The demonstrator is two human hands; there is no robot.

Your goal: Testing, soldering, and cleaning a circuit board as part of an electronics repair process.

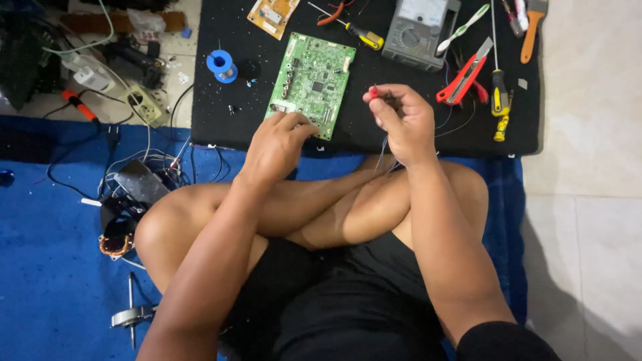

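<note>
Green and studded with small parts, the circuit board (311, 83) lies flat on a black mat (221, 113) spread over the floor, just ahead of the person's crossed legs. The left hand (277, 144) rests on the board's near edge, its fingers curled down onto the corner; whether they pinch anything there cannot be told. The right hand (401, 124) is raised just right of the board, fingers closed on a thin dark wire (382, 152) that trails down toward the knee.

A blue spool of solder (221, 65) sits left of the board. Behind the board lie a yellow-handled screwdriver (361, 33) and a grey multimeter (420, 30); a red utility knife (465, 75) lies to the right, with a second yellow-handled screwdriver (499, 100) beside it. A smaller tan board (273, 15) lies at the mat's far edge. A blue carpet (53, 267) covers the floor under the legs, with tangled cables (144, 164) at the left.
</note>
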